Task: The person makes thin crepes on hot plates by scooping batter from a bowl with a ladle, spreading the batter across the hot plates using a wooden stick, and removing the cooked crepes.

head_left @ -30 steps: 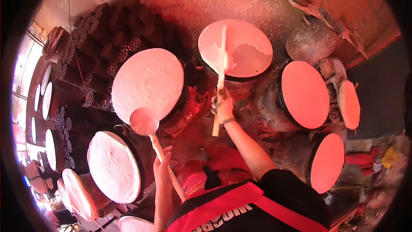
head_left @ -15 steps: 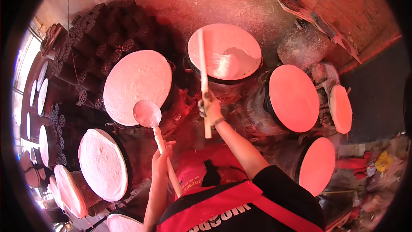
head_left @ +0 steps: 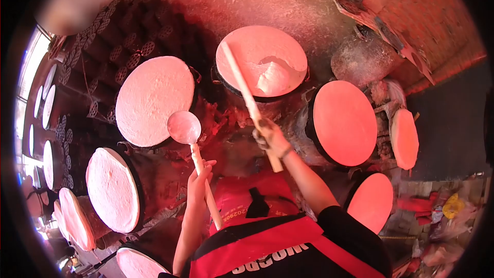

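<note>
My left hand (head_left: 199, 177) is closed round the wooden handle of a ladle (head_left: 184, 127), whose round bowl hangs by the lower right edge of a batter-covered round pan (head_left: 155, 101). In my right hand (head_left: 271, 138) is a long flat wooden stick (head_left: 241, 80), slanting up and left over the top-centre pan (head_left: 285, 41). Pale batter covers much of that pan, with a thicker wet heap (head_left: 273, 78) right of the stick. A smoother patch with a curved edge shows around the heap.
Smooth round pans stand at right (head_left: 345, 122) and lower right (head_left: 371, 203). Another batter-topped pan (head_left: 113, 190) is at lower left. Dark perforated cylinders (head_left: 123, 36) are stacked at upper left. A piece of wood (head_left: 378, 23) leans at upper right, above a dark panel (head_left: 447, 128).
The stick has swung from near upright to a slant, its tip now at the pan's left. My right hand has moved lower. The batter heap stands apart from the stick, and the view has shifted.
</note>
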`<state>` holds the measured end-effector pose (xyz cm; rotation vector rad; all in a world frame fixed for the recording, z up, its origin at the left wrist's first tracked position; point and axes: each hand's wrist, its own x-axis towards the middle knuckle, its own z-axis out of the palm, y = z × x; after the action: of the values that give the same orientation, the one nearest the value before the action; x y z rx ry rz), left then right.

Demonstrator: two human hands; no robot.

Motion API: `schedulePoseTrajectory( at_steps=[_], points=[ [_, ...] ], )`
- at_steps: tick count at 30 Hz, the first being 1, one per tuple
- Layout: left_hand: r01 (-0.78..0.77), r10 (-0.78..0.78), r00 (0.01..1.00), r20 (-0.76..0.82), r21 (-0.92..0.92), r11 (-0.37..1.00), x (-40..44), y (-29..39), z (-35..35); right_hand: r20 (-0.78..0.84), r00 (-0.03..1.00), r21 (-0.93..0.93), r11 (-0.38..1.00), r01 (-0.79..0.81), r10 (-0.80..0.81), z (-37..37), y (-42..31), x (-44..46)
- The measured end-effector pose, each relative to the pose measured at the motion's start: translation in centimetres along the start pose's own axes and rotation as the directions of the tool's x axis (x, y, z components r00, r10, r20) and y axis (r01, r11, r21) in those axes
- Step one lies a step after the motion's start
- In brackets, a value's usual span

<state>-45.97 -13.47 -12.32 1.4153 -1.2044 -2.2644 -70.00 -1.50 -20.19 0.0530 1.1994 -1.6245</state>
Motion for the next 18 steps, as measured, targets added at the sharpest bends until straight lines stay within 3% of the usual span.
schedulePoseTrajectory(
  at_steps=[1, 3, 4, 5, 7, 9, 11, 13, 15, 18],
  points=[
    [-0.01, 0.01, 1.0, -0.003, -0.005, 1.0, 0.1, 0.0, 0.4, -0.008, 1.0, 0.012, 1.0, 0.015, -0.015, -2.5, -0.1, -0.5],
    [-0.013, 0.013, 1.0, 0.002, 0.003, 1.0, 0.3, -0.2, 1.1, -0.195, 0.981, -0.064, 0.998, -0.029, 0.016, -6.3, -1.8, -1.7],
    [-0.011, 0.011, 1.0, 0.018, 0.021, 1.0, 0.2, -0.3, 1.4, -0.204, 0.975, 0.023, 0.996, -0.087, 0.09, -9.0, -2.4, -1.4],
    [-0.01, 0.009, 1.0, 0.017, 0.023, 1.0, 0.2, -0.3, 2.0, -0.232, 0.973, 0.012, 1.0, -0.018, 0.02, -9.0, -3.5, -1.3],
    [-0.062, 0.062, 0.998, 0.022, 0.016, 0.998, 0.4, -0.1, 3.7, -0.133, 0.989, 0.085, 0.993, 0.077, -0.066, -9.7, -3.9, 0.2],
    [-0.047, 0.046, 0.998, 0.031, 0.018, 0.999, 0.7, -0.2, 4.8, -0.124, 0.991, 0.083, 0.994, 0.065, -0.054, -7.0, -3.9, -0.2],
    [-0.029, 0.029, 0.999, 0.033, 0.02, 0.999, 0.9, 0.0, 5.9, -0.033, 0.999, -0.102, 0.994, -0.04, 0.037, -7.5, -3.0, -1.0],
    [0.015, -0.015, 0.998, 0.059, -0.008, 1.0, 0.9, 0.5, 6.9, 0.039, 0.999, -0.002, 1.0, -0.024, 0.024, -9.8, -2.8, -2.2],
    [0.031, -0.025, 0.997, 0.075, -0.085, 0.996, 1.2, 0.6, 8.1, -0.063, 0.989, 0.105, 0.987, -0.124, 0.131, -13.7, -2.9, -1.1],
    [0.056, -0.04, 0.993, 0.11, -0.142, 0.988, 1.0, 0.9, 9.6, -0.124, 0.991, 0.113, 0.992, 0.063, -0.049, -12.7, -5.9, -0.6]
  ],
)
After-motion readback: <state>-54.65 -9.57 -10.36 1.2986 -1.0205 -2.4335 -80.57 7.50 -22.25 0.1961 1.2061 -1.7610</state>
